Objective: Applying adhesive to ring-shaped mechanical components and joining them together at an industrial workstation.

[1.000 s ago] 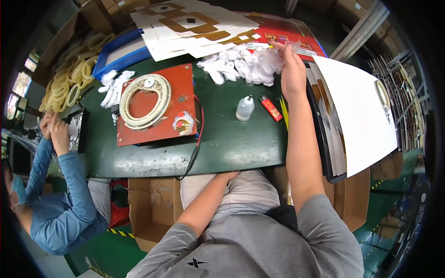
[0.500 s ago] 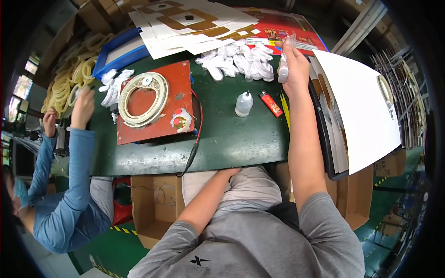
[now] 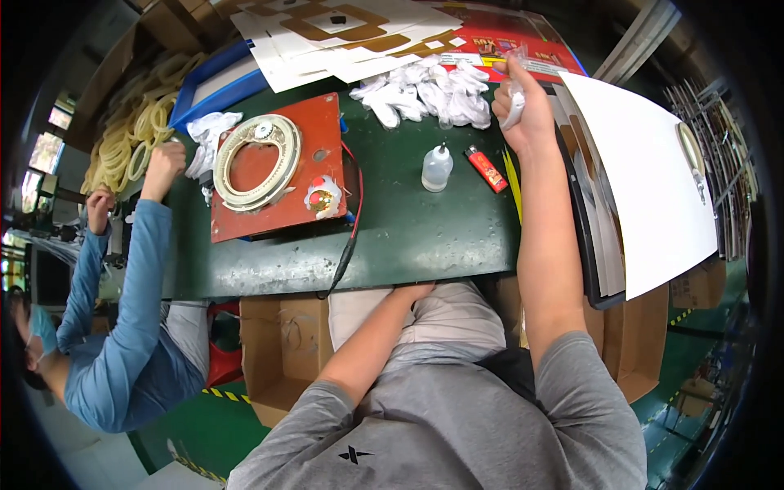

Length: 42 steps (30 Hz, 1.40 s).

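My right hand [image 3: 527,116] is raised over the far right of the table, closed round a small white piece in clear plastic [image 3: 514,104]; its exact kind is unclear. Beside it lies a heap of similar white, crumpled pieces [image 3: 425,91]. My left hand [image 3: 418,291] rests low at my lap by the table's front edge, its fingers mostly hidden. Nearer than the heap stand a translucent squeeze bottle [image 3: 437,169] with a dark tip and a red lighter [image 3: 487,170]. A cream toothed ring with a small gear [image 3: 292,159] sits on a tilted red plate [image 3: 325,135] at the left.
A co-worker in blue sleeves [image 3: 139,278] works at the left, near many yellowish rings [image 3: 122,151] and a blue tray [image 3: 181,96]. White and brown sheets [image 3: 302,65] cover the back. A white board [image 3: 645,188] leans at the right. Cardboard boxes [image 3: 269,343] stand below.
The view has shifted slightly, moving the table up and right. My right hand has turned a little, the white piece still in its fingers. My left hand stays at my lap.
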Each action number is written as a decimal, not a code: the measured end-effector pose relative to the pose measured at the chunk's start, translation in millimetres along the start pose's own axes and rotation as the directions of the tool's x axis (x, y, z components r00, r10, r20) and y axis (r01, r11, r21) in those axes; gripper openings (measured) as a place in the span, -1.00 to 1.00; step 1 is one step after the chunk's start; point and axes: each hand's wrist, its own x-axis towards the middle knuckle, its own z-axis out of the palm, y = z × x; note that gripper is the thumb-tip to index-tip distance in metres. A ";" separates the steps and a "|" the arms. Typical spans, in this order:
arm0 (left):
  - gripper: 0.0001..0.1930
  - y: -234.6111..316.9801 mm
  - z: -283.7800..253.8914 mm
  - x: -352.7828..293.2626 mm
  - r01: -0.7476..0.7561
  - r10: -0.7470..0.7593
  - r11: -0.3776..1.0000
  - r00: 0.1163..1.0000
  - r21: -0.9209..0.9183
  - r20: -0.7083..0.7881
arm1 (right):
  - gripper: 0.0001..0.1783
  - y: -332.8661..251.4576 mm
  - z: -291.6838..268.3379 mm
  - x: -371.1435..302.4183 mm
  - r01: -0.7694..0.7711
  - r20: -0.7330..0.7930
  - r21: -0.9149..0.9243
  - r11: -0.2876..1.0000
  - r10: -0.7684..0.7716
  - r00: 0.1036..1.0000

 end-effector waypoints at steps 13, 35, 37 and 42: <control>-0.59 75.0 -93.9 -94.2 0.030 0.183 0.514 0.972 -0.857 0.144 | -0.73 -13.6 6.2 -7.4 -0.106 0.147 0.267 0.958 0.068 0.987; -0.81 195.8 -186.7 -116.0 -0.354 0.187 -0.041 0.916 -0.934 -0.355 | -0.78 -2.0 24.6 -185.4 0.200 0.036 -0.556 0.807 -0.217 0.976; -0.81 190.1 -184.0 -117.8 -0.380 0.152 -0.050 0.911 -0.924 -0.383 | -0.77 -0.4 19.3 -189.0 0.220 0.046 -0.579 0.785 -0.239 0.970; -0.81 172.7 -181.6 -119.2 -0.414 0.053 0.005 0.909 -0.910 -0.414 | -0.76 -3.2 13.9 -188.8 0.359 0.107 -0.529 0.769 -0.359 0.927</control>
